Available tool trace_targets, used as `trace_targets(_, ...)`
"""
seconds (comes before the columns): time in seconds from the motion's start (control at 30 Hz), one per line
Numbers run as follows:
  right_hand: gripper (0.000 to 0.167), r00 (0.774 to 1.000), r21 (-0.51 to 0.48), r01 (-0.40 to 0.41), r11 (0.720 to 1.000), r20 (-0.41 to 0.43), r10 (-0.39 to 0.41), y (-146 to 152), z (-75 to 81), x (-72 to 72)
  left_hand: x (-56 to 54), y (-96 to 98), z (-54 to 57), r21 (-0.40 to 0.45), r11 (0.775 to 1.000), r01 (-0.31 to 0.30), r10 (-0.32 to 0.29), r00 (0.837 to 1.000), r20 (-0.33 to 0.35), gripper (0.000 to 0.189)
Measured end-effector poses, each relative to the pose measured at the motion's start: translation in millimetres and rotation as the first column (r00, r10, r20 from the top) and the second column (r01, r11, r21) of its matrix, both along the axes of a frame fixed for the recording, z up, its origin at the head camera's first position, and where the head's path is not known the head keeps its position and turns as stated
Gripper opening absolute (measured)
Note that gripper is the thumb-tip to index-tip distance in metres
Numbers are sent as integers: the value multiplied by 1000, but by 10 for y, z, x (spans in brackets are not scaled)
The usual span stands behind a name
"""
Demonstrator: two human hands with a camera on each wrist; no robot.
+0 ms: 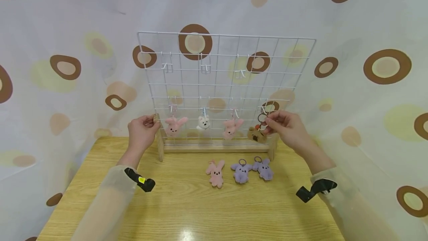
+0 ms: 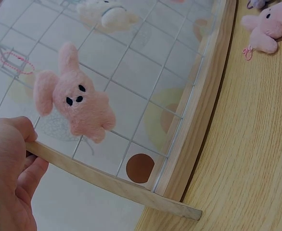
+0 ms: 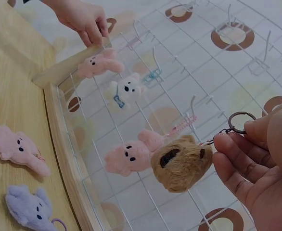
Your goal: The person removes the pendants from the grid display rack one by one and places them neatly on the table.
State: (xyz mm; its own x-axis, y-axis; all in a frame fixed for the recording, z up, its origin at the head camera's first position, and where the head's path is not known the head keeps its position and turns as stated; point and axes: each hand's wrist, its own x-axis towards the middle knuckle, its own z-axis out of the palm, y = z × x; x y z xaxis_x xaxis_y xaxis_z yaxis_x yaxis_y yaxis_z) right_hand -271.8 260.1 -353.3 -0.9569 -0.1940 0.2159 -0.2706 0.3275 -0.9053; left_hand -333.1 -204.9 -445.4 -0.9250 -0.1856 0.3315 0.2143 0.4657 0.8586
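Note:
My right hand point(image 1: 285, 126) pinches the metal ring of a brown plush keychain point(image 3: 182, 163), which dangles on its short chain in front of the white wire grid rack point(image 1: 214, 84). In the head view the ring is close to the lower right hook point(image 1: 263, 110). My left hand point(image 1: 143, 131) grips the rack's wooden side post point(image 2: 97, 173) between thumb and fingers. From the lower hooks hang a pink bunny plush point(image 2: 85, 101) at the left, a white plush point(image 1: 203, 122) and another pink bunny plush point(image 3: 135, 154).
On the wooden table point(image 1: 187, 203) before the rack lie a pink bunny plush point(image 1: 216, 174) and two purple plush keychains point(image 1: 241, 172). Higher on the grid, several white hooks point(image 1: 205, 68) carry nothing. A spotted curtain point(image 1: 100, 29) stands behind and around.

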Motion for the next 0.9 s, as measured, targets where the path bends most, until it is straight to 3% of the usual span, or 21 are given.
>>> trace_targets(0.43, 14, 993, 33, -115, 993, -26, 116, -247, -113, 145, 7, 0, -3, 5, 1000, -6, 6, 1000, 5, 27)
trace_targets(0.9, 14, 969, 5, -240, 971, 63, 240, -698, -309, 252, -8, 3, 7, 13, 1000, -2, 2, 1000, 12, 29)
